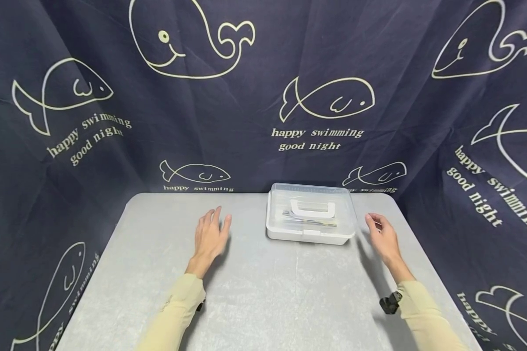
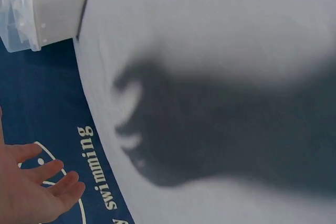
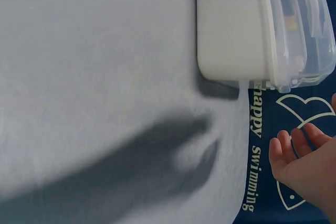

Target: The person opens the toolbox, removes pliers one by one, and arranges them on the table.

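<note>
A white plastic box (image 1: pixel 309 237) with a clear lid and a white carry handle (image 1: pixel 313 210) stands near the table's back edge. Through the lid some thin, long items show, too blurred to name. Left of the box, my left hand (image 1: pixel 209 238) hovers over the table with loosely spread fingers, holding nothing. My right hand (image 1: pixel 383 240) is just right of the box, apart from it, its fingers loosely bent and holding nothing. Both wrist views show the box's side, with the left hand (image 2: pixel 37 184) and right hand (image 3: pixel 307 169) away from it.
The grey table (image 1: pixel 263 302) has rounded back corners. Dark blue curtains (image 1: pixel 254 107) printed with fish, whales and lettering hang behind it and along both sides. A small black device (image 1: pixel 391 302) sits at the right wrist.
</note>
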Demonstrator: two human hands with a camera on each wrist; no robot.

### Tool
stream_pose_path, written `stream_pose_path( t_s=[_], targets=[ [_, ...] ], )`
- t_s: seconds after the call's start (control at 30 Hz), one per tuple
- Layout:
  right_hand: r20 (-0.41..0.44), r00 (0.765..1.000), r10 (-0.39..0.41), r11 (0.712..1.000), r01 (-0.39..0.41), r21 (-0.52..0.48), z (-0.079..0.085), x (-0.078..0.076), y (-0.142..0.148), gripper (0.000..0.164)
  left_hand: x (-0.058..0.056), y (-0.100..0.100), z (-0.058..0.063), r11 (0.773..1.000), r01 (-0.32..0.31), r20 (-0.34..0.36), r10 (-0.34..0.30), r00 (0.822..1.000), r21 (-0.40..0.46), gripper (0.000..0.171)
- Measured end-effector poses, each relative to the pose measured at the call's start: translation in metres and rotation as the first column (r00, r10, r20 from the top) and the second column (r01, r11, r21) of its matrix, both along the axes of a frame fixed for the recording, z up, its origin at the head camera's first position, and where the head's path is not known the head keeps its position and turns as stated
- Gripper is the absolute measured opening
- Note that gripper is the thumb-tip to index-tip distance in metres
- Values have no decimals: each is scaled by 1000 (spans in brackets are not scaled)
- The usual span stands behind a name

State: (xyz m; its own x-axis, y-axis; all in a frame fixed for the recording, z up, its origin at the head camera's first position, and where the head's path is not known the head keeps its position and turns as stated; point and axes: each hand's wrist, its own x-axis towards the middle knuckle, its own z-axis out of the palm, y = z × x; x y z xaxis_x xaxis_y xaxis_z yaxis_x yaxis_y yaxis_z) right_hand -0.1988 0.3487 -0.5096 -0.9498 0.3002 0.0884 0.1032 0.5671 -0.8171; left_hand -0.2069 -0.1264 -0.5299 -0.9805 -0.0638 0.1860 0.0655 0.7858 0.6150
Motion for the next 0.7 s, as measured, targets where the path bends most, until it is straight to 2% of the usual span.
stream_pose_path(
  t_s=[0.2,0.43,0.7],
  targets=[
    [34,999,-25,996,27,-79,1,-6,-8,61,-6,13,0,998,4,-5,-4,1000,65,66],
    [50,998,29,970,-16,-242,5,-14,-19,65,-13,34,1,990,1,38,-7,999,143,65],
    [81,996,47,972,-26,-235,7,-22,-29,69,-22,59,3,965,-21,84,-1,996,260,64]
  ],
)
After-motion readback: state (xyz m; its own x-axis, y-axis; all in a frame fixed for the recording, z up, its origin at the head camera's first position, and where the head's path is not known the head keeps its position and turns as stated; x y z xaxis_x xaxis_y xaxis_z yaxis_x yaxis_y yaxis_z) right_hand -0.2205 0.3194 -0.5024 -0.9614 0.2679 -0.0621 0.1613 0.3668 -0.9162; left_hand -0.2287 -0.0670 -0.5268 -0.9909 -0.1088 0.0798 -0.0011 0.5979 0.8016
